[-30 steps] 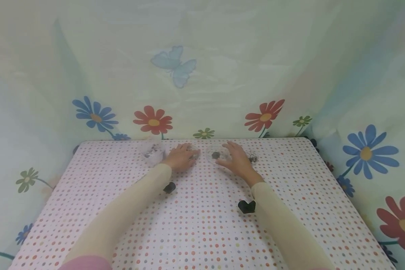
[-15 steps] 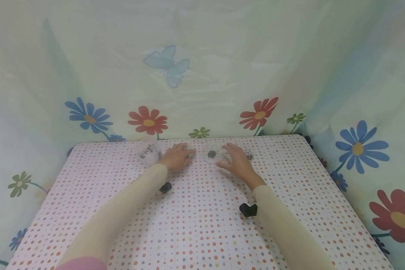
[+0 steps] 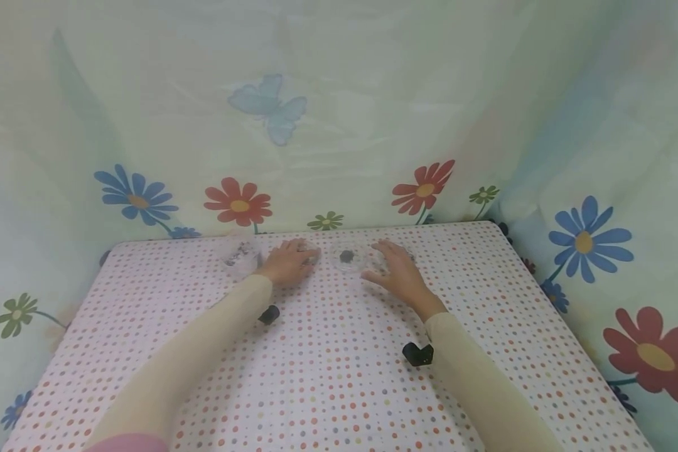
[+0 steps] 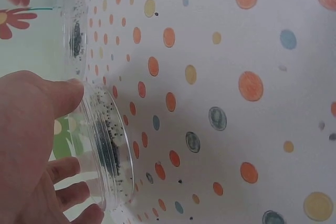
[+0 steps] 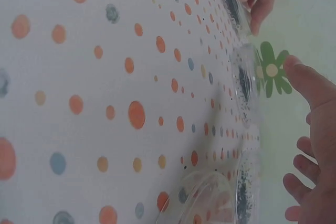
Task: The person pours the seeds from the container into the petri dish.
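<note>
My left hand (image 3: 289, 263) holds a clear round plastic dish (image 4: 110, 150) at the table's far side, its thumb at one edge and its fingers spread along the rest. Dark grains and a dark clump lie inside that dish. To its right, a second clear dish (image 3: 347, 257) with a dark clump stands on the table, untouched. My right hand (image 3: 398, 273) hovers just right of it, thumb and fingers spread apart. Beyond the right hand, a third grain-filled dish (image 5: 244, 187) is partly hidden in the head view. Closer in, a clear curved plastic piece (image 5: 207, 200) lies on the table.
Another clear container (image 3: 240, 256) with dark bits stands left of the left hand. The dotted tabletop (image 3: 328, 376) ends at a flowered backdrop (image 3: 344, 138). Black angular pieces (image 3: 418, 355) show beside both sleeves.
The head view has shifted slightly, so the scene slides left. My right hand has moved rightward off the middle dish, uncovering it more. My left hand stays on its dish.
</note>
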Demonstrator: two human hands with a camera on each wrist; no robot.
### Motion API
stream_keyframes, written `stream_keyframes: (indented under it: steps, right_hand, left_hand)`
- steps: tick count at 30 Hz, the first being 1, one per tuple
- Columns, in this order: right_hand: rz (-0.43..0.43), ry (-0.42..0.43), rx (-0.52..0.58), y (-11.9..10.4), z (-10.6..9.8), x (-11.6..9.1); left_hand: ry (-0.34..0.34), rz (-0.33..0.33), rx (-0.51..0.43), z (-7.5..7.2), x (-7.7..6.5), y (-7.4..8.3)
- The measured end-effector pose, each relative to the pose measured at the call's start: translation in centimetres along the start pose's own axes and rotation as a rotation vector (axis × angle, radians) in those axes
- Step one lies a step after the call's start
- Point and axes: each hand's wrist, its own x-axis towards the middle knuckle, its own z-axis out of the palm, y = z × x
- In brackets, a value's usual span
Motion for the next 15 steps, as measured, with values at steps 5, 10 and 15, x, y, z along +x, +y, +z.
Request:
stream_keyframes:
  steps: [5,10,15]
  right_hand:
    - [0.001,0.006,-0.004,0.4,0.0,-0.6]
    - [0.0,0.026,-0.019,0.8,-0.3,-1.0]
    - [-0.012,0.041,-0.004,1.1,-0.9,-1.9]
  left_hand:
    - [-0.004,0.008,-0.004,0.0,-0.3,0.0]
    - [0.003,0.02,-0.005,0.0,-0.3,-0.1]
    - [0.005,0.023,-0.01,0.0,-0.2,-0.1]
